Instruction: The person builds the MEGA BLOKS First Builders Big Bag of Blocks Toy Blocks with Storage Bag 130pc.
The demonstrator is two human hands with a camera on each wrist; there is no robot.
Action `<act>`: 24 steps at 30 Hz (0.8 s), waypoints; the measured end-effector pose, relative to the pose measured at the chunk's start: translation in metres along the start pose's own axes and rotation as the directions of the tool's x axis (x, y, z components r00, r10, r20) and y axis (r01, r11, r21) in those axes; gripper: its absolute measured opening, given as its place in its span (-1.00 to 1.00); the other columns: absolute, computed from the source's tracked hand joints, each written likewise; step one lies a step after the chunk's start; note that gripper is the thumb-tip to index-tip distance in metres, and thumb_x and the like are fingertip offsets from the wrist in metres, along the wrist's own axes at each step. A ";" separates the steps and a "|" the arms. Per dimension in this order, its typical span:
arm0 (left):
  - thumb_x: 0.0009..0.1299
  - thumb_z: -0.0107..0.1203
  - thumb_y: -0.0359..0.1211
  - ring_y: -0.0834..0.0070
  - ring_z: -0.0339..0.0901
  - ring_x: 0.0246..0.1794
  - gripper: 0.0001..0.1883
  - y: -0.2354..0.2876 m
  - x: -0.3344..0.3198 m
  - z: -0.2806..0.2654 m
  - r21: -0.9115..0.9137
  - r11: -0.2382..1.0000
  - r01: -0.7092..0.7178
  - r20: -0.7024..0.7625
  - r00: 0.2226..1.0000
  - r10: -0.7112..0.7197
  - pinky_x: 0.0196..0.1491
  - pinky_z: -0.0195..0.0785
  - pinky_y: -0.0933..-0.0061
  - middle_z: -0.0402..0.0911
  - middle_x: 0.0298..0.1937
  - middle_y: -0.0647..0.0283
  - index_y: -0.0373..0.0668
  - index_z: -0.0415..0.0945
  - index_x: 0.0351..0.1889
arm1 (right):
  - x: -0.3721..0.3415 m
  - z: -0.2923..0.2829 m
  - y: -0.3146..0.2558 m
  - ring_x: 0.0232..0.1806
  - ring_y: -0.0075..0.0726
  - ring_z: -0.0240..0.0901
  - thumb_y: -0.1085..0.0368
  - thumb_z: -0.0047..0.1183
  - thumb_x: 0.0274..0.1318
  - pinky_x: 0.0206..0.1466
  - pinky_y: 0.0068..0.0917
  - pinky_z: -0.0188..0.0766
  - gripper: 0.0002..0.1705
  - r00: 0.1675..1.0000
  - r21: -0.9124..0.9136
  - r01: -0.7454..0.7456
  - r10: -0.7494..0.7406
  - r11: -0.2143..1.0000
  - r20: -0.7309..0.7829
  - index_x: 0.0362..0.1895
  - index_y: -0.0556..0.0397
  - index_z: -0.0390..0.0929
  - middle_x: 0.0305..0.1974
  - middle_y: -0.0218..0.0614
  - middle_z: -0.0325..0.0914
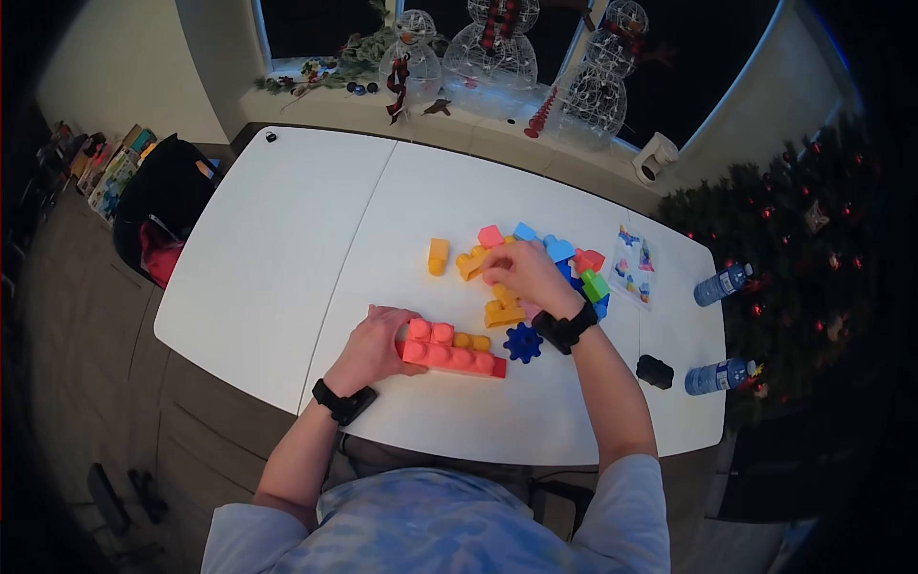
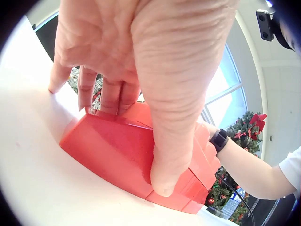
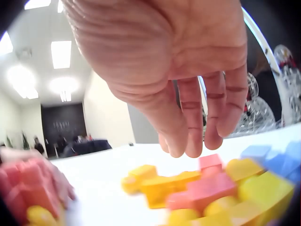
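Red block stack (image 1: pixel 449 357), gripped by left hand (image 1: pixel 371 346), points lengthwise rightward; right hand (image 1: pixel 530 273) hovers relaxed.

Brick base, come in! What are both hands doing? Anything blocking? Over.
Left hand gripping red brick build. Right hand above loose bricks, holding none. Blue gear near the build, maybe in the way.

The left arm (image 1: pixel 296 454) slants far and right, its hand lower; the left hand (image 1: pixel 373 344) grips between its thumb (image 2: pixel 171 146) and fingers (image 2: pixel 111 96). The right arm (image 1: pixel 612 392) angles far and left, the right hand (image 1: pixel 531 275) farther out, palm lowered, its fingertips (image 3: pixel 192 147) pointing downward.
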State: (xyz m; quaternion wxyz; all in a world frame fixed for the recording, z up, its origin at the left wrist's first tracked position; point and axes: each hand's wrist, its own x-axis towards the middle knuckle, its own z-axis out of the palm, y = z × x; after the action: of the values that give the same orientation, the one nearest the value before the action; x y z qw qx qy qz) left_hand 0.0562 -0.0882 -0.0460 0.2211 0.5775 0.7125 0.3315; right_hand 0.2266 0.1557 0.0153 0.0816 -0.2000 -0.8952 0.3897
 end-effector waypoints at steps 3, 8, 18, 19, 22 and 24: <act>-0.12 0.62 -0.25 0.06 0.53 0.17 -0.28 -0.001 0.000 0.001 0.037 0.998 -0.046 -0.026 0.999 0.047 0.25 0.46 0.12 0.69 0.05 0.16 -0.13 0.61 0.08 | 0.010 -0.010 0.022 -0.17 -0.07 0.62 0.42 0.31 0.02 -0.05 -0.21 0.55 -0.83 0.987 -0.491 -0.096 0.017 0.866 -0.163 -0.23 0.08 0.73 -0.29 -0.20 0.69; -0.12 0.62 -0.23 0.07 0.51 0.17 -0.27 0.001 0.000 0.001 0.055 0.997 -0.046 -0.030 0.998 0.047 0.26 0.46 0.12 0.68 0.07 0.16 -0.12 0.61 0.09 | 0.015 0.003 0.038 0.09 -0.14 0.49 0.43 0.16 0.05 0.07 -0.22 0.55 -0.81 0.979 -0.661 0.141 -0.202 0.737 -0.016 -0.24 -0.07 0.73 -0.16 -0.31 0.59; -0.12 0.62 -0.23 0.07 0.51 0.18 -0.26 0.002 0.001 0.001 0.051 0.999 -0.017 -0.019 1.000 0.018 0.25 0.47 0.12 0.68 0.07 0.17 -0.13 0.60 0.10 | 0.016 0.012 0.049 0.12 -0.22 0.48 0.43 0.25 -0.01 0.14 -0.27 0.51 -0.71 0.971 -0.749 0.188 -0.234 0.635 0.045 -0.13 -0.07 0.68 -0.08 -0.42 0.60; -0.12 0.62 -0.23 0.07 0.51 0.18 -0.25 0.002 0.001 0.001 0.054 0.998 -0.014 -0.021 1.000 0.015 0.25 0.47 0.12 0.69 0.07 0.17 -0.13 0.60 0.10 | 0.016 0.012 0.050 0.13 -0.22 0.47 0.43 0.26 -0.03 0.15 -0.28 0.51 -0.69 0.965 -0.755 0.211 -0.256 0.621 0.060 -0.11 -0.05 0.67 -0.08 -0.41 0.60; -0.12 0.63 -0.23 0.07 0.51 0.17 -0.25 0.001 0.000 0.001 0.054 0.998 -0.017 -0.024 1.000 0.019 0.25 0.47 0.12 0.69 0.07 0.16 -0.13 0.60 0.11 | 0.010 0.007 0.044 0.11 -0.18 0.48 0.45 0.29 -0.09 0.16 -0.29 0.51 -0.62 0.957 -0.753 0.221 -0.285 0.620 0.046 -0.08 -0.01 0.63 -0.10 -0.37 0.60; -0.12 0.63 -0.23 0.07 0.52 0.17 -0.25 0.000 0.000 0.002 0.051 0.998 -0.022 -0.024 0.999 0.024 0.25 0.47 0.12 0.69 0.08 0.16 -0.13 0.60 0.11 | 0.002 0.000 0.029 0.08 -0.15 0.49 0.46 0.32 -0.13 0.15 -0.30 0.51 -0.57 0.956 -0.745 0.208 -0.293 0.634 0.018 -0.06 0.02 0.59 -0.11 -0.34 0.59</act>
State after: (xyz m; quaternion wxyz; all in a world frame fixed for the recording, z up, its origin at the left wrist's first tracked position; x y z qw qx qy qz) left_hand 0.0573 -0.0878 -0.0475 0.1937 0.5870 0.7167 0.3228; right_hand 0.2338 0.1744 -0.0062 0.0937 -0.1095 -0.9890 -0.0323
